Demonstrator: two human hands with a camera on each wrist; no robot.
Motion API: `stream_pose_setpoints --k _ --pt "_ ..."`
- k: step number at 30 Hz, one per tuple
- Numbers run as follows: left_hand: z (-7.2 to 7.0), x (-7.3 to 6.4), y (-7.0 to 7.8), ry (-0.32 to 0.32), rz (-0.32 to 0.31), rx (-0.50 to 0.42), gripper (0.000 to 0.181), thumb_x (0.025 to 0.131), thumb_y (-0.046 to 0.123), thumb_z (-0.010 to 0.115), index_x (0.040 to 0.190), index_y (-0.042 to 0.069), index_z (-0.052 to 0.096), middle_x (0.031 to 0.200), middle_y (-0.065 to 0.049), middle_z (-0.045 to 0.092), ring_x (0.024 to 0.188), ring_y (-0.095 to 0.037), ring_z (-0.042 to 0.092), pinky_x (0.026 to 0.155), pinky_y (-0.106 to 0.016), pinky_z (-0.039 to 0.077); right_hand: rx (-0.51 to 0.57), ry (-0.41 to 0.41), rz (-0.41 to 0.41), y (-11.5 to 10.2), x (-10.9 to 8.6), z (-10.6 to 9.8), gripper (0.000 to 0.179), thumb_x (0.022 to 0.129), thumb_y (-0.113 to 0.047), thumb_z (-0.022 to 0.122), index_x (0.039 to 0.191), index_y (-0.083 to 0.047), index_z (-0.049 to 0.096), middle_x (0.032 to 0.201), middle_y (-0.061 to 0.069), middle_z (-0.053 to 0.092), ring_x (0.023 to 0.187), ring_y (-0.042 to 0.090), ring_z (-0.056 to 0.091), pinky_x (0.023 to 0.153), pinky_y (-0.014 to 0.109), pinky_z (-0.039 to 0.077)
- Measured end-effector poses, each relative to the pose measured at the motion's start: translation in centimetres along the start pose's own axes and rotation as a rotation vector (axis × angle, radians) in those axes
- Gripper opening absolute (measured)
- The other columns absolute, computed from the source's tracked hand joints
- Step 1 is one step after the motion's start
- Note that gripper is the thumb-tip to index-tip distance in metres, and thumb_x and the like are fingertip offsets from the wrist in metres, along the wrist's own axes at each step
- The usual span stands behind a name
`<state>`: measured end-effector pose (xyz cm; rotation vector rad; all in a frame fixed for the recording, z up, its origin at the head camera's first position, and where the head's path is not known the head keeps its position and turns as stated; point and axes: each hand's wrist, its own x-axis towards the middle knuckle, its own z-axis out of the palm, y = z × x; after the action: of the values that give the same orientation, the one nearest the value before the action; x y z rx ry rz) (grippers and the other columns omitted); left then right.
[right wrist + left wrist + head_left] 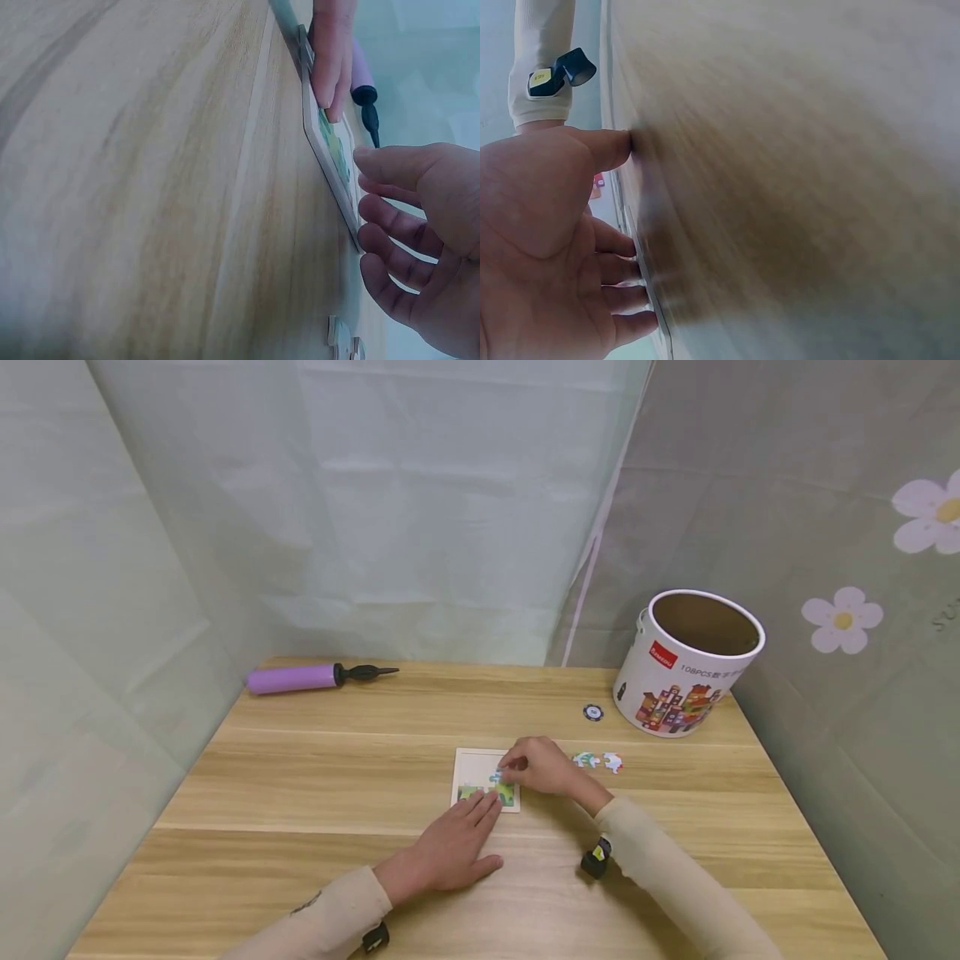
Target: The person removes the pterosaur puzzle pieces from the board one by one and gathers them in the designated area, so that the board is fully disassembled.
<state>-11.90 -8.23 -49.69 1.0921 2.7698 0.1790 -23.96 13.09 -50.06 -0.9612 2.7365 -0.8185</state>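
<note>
A small pale puzzle board point(471, 767) lies on the wooden table, with green picture pieces point(507, 797) along its near side. My left hand point(457, 850) rests palm down with straight fingers on the board's near edge, thumb spread onto the table. Over the board's right side, my right hand point(546, 766) pinches a light-blue puzzle piece point(495, 777) between thumb and forefinger, just above the green ones. In the right wrist view the other fingers point(394, 225) are loosely curled beside the board point(328, 161). The piece is mostly hidden there.
Two loose puzzle pieces, one greenish point(586, 760) and one white-blue point(612, 762), lie right of the right hand. Behind them are a round chip point(593, 712) and a large white bucket point(667, 685). A purple hand pump point(294, 679) lies at the back left.
</note>
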Motion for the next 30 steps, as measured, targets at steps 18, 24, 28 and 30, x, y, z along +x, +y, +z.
stream_pose_setpoints --k 18,24,28,30 --pt "0.22 0.0 -0.06 0.032 0.011 0.023 0.076 0.103 0.049 0.052 0.155 -0.005 0.037 0.163 -0.021 0.034 0.151 -0.036 0.031 0.122 -0.045 0.029 0.001 0.018 -0.035 -0.37 0.25 0.46 0.006 0.089 -0.018 0.081 0.094 -0.016 0.082 0.082 -0.009 0.064 0.075 0.004 0.057 0.068 0.025 0.049" --pt "0.29 0.0 -0.12 0.032 0.008 0.017 0.076 0.103 0.049 0.052 0.155 -0.005 0.037 0.163 -0.02 0.034 0.151 -0.036 0.031 0.122 -0.044 0.029 0.048 0.019 -0.002 -0.37 0.2 0.58 0.005 0.09 -0.016 0.079 0.095 -0.016 0.079 0.085 -0.008 0.068 0.077 0.005 0.059 0.07 0.026 0.051" --pt "0.32 -0.04 -0.16 0.028 0.008 0.016 0.077 0.103 0.05 0.052 0.155 -0.004 0.037 0.163 -0.02 0.034 0.152 -0.035 0.031 0.122 -0.044 0.03 0.07 0.023 0.007 -0.25 0.19 0.62 0.003 0.092 -0.017 0.077 0.095 -0.017 0.079 0.088 -0.01 0.074 0.08 0.004 0.062 0.075 0.025 0.053" --pt "0.37 -0.03 -0.2 0.026 0.008 0.016 0.077 0.103 0.05 0.052 0.155 -0.004 0.037 0.163 -0.02 0.034 0.152 -0.035 0.031 0.122 -0.044 0.03 0.077 0.028 0.006 -0.19 0.23 0.62 0.003 0.093 -0.018 0.076 0.094 -0.017 0.079 0.089 -0.011 0.074 0.081 0.003 0.062 0.077 0.025 0.053"
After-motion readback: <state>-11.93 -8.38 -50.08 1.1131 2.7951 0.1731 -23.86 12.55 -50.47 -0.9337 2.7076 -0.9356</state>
